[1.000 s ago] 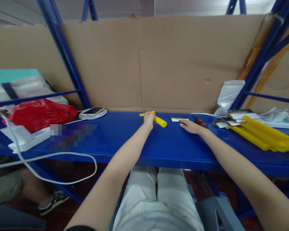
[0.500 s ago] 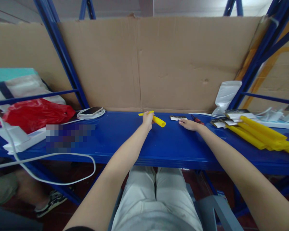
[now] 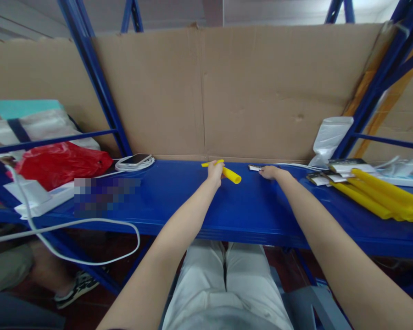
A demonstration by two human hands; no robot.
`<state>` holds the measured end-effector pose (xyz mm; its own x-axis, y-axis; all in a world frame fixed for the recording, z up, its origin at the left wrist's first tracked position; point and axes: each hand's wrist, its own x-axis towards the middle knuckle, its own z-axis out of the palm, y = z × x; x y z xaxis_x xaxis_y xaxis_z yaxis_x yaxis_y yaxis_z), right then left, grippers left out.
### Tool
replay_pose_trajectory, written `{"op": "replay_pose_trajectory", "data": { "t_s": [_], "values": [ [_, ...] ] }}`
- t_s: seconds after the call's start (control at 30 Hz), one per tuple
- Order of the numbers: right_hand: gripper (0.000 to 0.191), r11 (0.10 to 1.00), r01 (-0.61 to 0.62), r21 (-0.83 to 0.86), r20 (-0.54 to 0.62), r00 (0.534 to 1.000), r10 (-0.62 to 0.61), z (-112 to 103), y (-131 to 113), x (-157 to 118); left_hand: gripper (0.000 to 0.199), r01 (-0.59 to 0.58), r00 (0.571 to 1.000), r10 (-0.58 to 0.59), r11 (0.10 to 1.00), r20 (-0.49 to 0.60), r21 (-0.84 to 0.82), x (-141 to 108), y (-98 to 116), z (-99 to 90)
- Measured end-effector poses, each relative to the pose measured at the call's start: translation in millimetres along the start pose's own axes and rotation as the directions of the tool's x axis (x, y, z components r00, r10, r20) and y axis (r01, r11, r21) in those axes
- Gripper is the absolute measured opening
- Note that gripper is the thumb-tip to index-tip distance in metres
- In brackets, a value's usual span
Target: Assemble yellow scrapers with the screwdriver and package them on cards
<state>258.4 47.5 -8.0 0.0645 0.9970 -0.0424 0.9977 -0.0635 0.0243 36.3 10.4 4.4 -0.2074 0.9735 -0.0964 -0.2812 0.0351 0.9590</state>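
Observation:
Near the middle of the blue table, my left hand (image 3: 214, 173) is wrapped round a yellow tube (image 3: 231, 175); a thin yellow end sticks out on its left side. To the right, my right hand (image 3: 270, 173) touches the right end of a small black-and-white card (image 3: 254, 168) on the table. Its fingers are partly hidden, and whether they pinch the card is too small to tell. Several yellow tubes (image 3: 382, 195) with black-and-white cards lie in a pile at the right.
The blue table (image 3: 179, 201) has a cardboard sheet (image 3: 151, 91) behind it. At left are a phone (image 3: 136, 159) on a coiled white cable, a red bag (image 3: 64, 162) and a power strip (image 3: 51, 201). A clear plastic bag (image 3: 330, 137) leans at right. A person's leg shows lower left.
My right hand has drawn in closer round the card's right end, and now covers more of it. My left hand still holds the yellow tube. The whole view has shifted slightly.

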Motion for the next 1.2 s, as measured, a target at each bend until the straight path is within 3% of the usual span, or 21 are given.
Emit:
{"op": "replay_pose_trajectory", "data": {
  "t_s": [0.1,0.2,0.4,0.7,1.2],
  "values": [
    [0.05,0.995,-0.101,-0.018,0.029,0.994,0.102,0,-1,2,0.043,-0.01,1.0,0.009,1.0,0.007,0.01,-1,0,0.2],
    [0.049,0.993,-0.12,-0.018,0.001,0.993,0.12,0,-4,-3,0.045,-0.008,1.0,0.008,1.0,0.0,0.014,-1,-1,0.0],
    [0.06,0.977,-0.209,0.046,-0.039,0.977,0.211,6,-16,-12,0.046,-0.018,1.0,0.018,1.0,0.004,0.022,-1,-2,-0.9],
    [0.065,0.965,-0.23,0.124,-0.076,0.968,0.241,19,-9,-8,0.041,-0.003,1.0,0.003,1.0,-0.01,0.016,-2,-1,0.3],
    [0.068,0.96,-0.261,0.1,-0.078,0.96,0.269,19,-5,-11,0.042,0.006,1.0,-0.007,1.0,0.008,0.01,0,-3,0.6]
  ]
}}
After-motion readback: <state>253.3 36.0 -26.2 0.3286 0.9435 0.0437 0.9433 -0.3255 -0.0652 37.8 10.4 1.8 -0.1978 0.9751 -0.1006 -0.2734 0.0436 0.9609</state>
